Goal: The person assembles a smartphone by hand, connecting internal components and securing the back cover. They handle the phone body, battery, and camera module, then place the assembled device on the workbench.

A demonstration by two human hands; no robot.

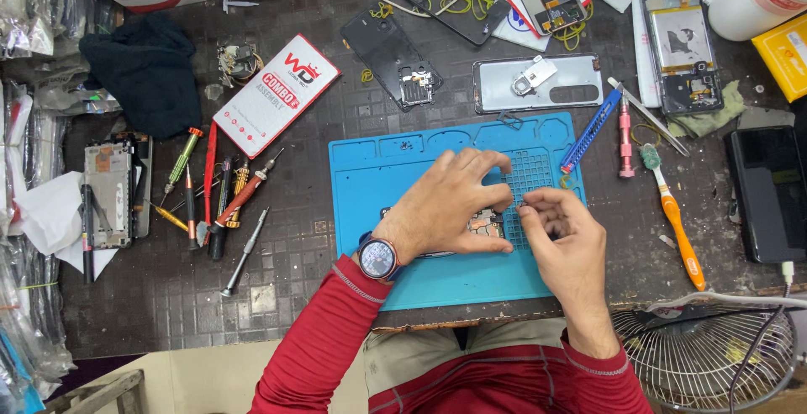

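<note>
Both hands work on a blue mat on the counter: left hand presses a circuit board (mostly hidden); right hand fingers pinched beside it, contents unclear.

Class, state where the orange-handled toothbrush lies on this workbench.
In the head view the orange-handled toothbrush lies on the dark table right of the blue mat, beside the pink screwdriver, left of the black phone.
</note>
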